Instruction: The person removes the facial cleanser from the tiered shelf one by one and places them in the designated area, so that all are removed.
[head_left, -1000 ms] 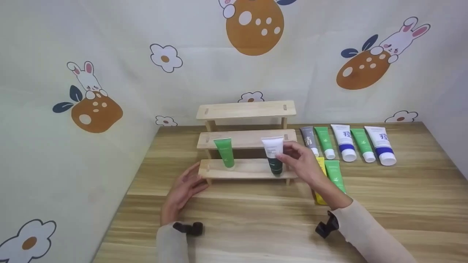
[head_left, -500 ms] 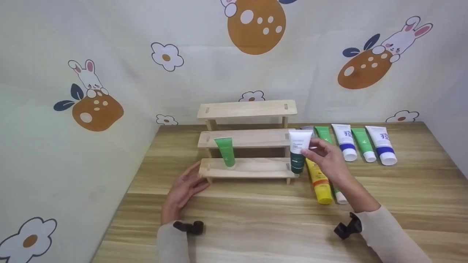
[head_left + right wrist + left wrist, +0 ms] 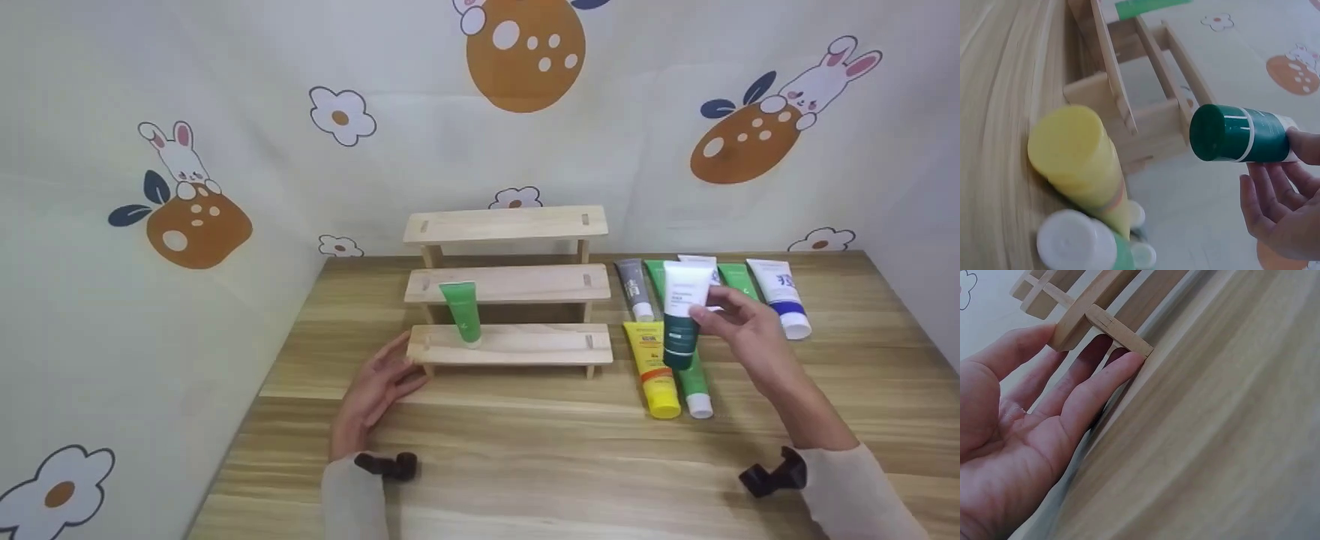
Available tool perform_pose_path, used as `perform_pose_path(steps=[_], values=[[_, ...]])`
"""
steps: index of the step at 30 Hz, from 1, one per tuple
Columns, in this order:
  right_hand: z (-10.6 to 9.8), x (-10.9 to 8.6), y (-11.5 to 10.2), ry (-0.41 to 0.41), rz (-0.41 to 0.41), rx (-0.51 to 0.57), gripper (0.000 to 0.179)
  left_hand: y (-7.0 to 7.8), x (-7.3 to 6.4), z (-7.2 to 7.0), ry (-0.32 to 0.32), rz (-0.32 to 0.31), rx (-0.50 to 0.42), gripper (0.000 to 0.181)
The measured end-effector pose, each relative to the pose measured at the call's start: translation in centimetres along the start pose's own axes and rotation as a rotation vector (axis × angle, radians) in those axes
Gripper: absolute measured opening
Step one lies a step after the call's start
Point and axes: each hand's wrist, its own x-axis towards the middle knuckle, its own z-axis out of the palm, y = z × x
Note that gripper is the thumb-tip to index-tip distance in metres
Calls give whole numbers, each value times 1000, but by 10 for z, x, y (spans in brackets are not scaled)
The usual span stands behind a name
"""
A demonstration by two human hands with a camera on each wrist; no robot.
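Note:
My right hand [image 3: 754, 330] pinches a white and dark green squeeze tube [image 3: 681, 319], its cap downward, above the lying tubes right of the wooden tiered shelf [image 3: 510, 346]. In the right wrist view the tube's green cap end [image 3: 1224, 134] faces the camera, and the thumb and fingers hold its white part. My left hand [image 3: 382, 386] touches the left end of the shelf's lowest tier. In the left wrist view, that hand's fingers [image 3: 1100, 379] lie loosely against the shelf's plank end and leg [image 3: 1120, 329]. A small green tube [image 3: 461, 315] stands on the lowest tier, toward the left.
A yellow tube [image 3: 652, 367] and a green tube [image 3: 697, 386] lie on the wooden table [image 3: 510, 465] under the held tube. Behind them lie a grey tube [image 3: 634, 289], a white and blue tube [image 3: 784, 296] and several others, partly hidden. A printed curtain [image 3: 420, 150] hangs behind.
My right hand has lifted the white and dark green tube off the lowest tier's right side and carried it rightward over the lying tubes. The left hand stays put.

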Motion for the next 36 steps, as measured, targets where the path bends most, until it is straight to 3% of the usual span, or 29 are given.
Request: perform_pose_path(steps=[5, 14, 25, 36], values=[[-19, 3, 12, 5, 26, -10, 61, 0, 2, 2, 19, -1, 0, 59], [-43, 14, 43, -99, 116, -69, 62, -1, 3, 3, 22, -15, 19, 59], [-54, 21, 73, -240, 195, -34, 57, -1, 1, 2, 41, 0, 11, 61], [-59, 22, 86, -315, 293, 37, 71, 3, 0, 1, 6, -18, 12, 60]])
